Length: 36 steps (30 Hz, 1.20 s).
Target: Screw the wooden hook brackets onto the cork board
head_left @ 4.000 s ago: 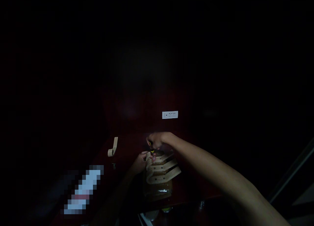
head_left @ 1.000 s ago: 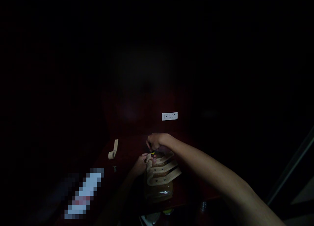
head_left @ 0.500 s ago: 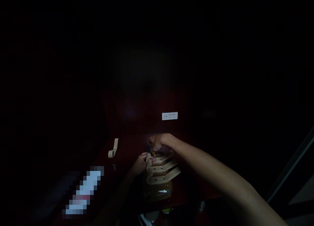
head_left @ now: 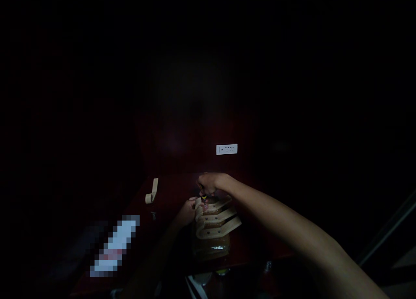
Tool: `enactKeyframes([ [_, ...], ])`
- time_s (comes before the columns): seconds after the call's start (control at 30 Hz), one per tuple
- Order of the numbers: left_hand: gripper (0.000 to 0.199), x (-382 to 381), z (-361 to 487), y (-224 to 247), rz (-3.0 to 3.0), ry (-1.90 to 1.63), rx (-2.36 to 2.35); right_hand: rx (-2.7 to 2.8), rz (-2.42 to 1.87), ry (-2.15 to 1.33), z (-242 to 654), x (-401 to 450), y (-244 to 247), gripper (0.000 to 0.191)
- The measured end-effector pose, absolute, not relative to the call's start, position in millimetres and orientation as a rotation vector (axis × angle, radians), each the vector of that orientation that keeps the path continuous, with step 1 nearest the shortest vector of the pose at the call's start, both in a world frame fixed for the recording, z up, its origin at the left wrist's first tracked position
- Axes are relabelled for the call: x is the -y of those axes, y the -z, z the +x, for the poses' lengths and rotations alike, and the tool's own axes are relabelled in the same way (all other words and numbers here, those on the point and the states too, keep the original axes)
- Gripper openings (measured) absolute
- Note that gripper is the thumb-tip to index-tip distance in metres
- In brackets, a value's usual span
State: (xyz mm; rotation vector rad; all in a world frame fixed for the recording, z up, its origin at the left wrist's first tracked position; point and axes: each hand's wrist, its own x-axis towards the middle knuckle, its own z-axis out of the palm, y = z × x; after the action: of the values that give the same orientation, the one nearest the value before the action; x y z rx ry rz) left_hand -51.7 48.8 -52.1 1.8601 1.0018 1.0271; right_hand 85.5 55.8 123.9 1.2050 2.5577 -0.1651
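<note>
My right hand (head_left: 208, 184) is closed around a small tool with a yellow band (head_left: 204, 197), which points down at the far end of a brown block (head_left: 211, 250) with a shiny wrapping. Curved pale wooden pieces (head_left: 224, 230) with dark round holes lie across that block in a row. My left hand (head_left: 190, 208) pinches the left end of the farthest curved piece, just below the tool tip. Fine detail between the fingers is lost in the dark.
A loose J-shaped wooden piece (head_left: 153, 193) lies on the dark red table (head_left: 175, 184) to the left, with small metal bits (head_left: 154, 215) nearer. A blurred pale sheet (head_left: 115, 247) is at the left edge. A white socket panel (head_left: 226, 149) is on the back wall.
The whole view has shifted slightly, so things sit a little higher and further right. My right hand has turned a little on the tool, and its yellow band shows more clearly.
</note>
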Motion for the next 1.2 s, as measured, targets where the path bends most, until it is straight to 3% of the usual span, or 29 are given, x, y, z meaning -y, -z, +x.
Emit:
enactKeyframes([
  [0.33, 0.027, -46, -51, 51, 1.823, -1.033, -0.995, -2.409, 1.289, 0.241, 75, -41, -133, 0.026],
  [0.6, 0.027, -46, -52, 51, 1.838, -1.027, -1.000, -2.509, 1.182, 0.159, 74, -37, -138, 0.049],
  [0.97, 0.029, -48, -53, 54, 1.806, -1.022, -1.024, -2.467, 1.265, 0.414, 84, -53, -123, 0.020],
  [1.2, 0.031, -50, -53, 56, 1.800, -1.022, -0.987, -2.426, 1.382, 0.284, 81, -48, -131, 0.029],
])
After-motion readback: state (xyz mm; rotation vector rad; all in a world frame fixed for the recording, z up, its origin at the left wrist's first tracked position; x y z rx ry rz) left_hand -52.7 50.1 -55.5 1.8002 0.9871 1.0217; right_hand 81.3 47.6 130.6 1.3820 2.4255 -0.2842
